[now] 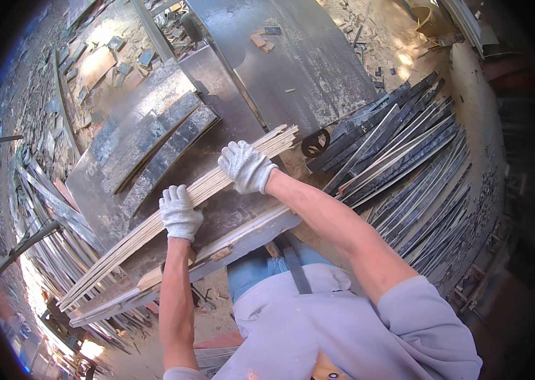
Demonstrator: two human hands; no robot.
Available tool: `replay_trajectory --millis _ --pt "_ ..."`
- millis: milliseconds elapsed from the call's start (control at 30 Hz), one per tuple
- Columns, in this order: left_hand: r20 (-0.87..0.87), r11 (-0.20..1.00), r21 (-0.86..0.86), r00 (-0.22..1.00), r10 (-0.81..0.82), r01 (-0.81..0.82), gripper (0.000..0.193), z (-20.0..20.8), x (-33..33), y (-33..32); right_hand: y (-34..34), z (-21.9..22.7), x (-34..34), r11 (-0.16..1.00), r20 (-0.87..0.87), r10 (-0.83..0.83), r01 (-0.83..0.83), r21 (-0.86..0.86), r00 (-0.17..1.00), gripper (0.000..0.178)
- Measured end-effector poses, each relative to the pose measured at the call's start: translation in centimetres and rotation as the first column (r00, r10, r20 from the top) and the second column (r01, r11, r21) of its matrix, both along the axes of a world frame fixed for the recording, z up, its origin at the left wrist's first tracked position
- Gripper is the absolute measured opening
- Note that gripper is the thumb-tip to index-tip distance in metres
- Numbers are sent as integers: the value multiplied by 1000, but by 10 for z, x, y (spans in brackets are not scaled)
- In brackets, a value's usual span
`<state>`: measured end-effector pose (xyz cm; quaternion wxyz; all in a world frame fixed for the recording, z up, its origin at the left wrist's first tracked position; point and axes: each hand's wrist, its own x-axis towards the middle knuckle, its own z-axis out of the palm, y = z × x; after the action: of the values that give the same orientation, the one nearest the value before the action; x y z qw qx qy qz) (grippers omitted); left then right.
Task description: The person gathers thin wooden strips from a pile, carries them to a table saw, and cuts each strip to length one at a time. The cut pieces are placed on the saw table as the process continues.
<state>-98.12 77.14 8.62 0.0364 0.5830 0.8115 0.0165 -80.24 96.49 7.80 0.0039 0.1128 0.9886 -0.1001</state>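
1. The long, pale bundle of thin wooden strips [207, 185] could fan apart or slip: both grips leave its long tail unheld toward the left end of the dark, flat metal bench [236, 218].
2. Swinging that tail might knock the dark, curved, flat boards [169, 158] on the bench's far side.
3. The bundle slants over the bench, beneath your grey-knit-gloved left hand [180, 212] and right hand [246, 166], fingers curled over it, grasping it.
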Motion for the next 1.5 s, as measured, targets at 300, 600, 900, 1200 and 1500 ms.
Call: replay_trajectory --millis 300,600,900,1200,1500 --pt "-82 994 107 997 -4 13 63 1 15 -1 0 4 10 999 -69 -1 4 52 998 53" --pt "-161 988 156 986 35 -10 55 -6 21 -3 -2 -2 16 992 -154 19 1 124 988 55" --pt "-182 978 207 983 14 24 61 -14 18 -6 -6 4 17 982 -115 35 -13 189 993 57" --pt "-220 977 209 975 10 37 68 -15 18 -7 -5 0 17 984 -231 46 -4 180 972 56" --pt "-231 978 206 973 15 34 70 -20 18 -8 -10 0 19 979 -239 28 22 204 971 55"
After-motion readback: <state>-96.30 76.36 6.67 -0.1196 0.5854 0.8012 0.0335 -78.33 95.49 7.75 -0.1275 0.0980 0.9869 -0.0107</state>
